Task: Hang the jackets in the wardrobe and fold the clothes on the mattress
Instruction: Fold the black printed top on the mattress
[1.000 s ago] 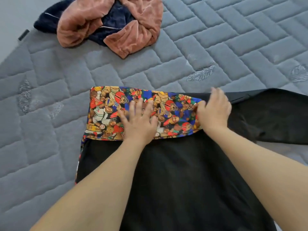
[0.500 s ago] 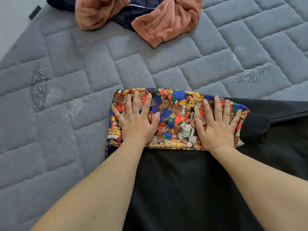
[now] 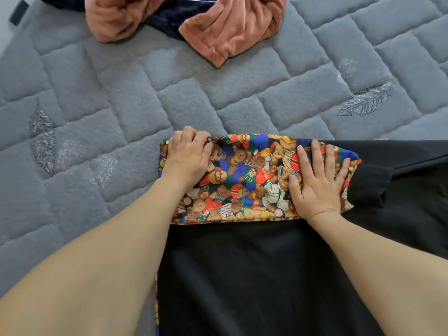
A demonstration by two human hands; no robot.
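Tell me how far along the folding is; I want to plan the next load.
Done: one fold, the teddy-bear print band turned over the black garment. In hand: the left hand pinches the band's far corner while the right hand presses it flat. Left: the remaining folds, plus the pink garment and navy garment heaped on the mattress. No wardrobe visible.

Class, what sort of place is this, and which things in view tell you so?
Probably a bedroom: a grey quilted mattress fills the view, with a heap of clothes at its far side and a black garment being folded by hand.
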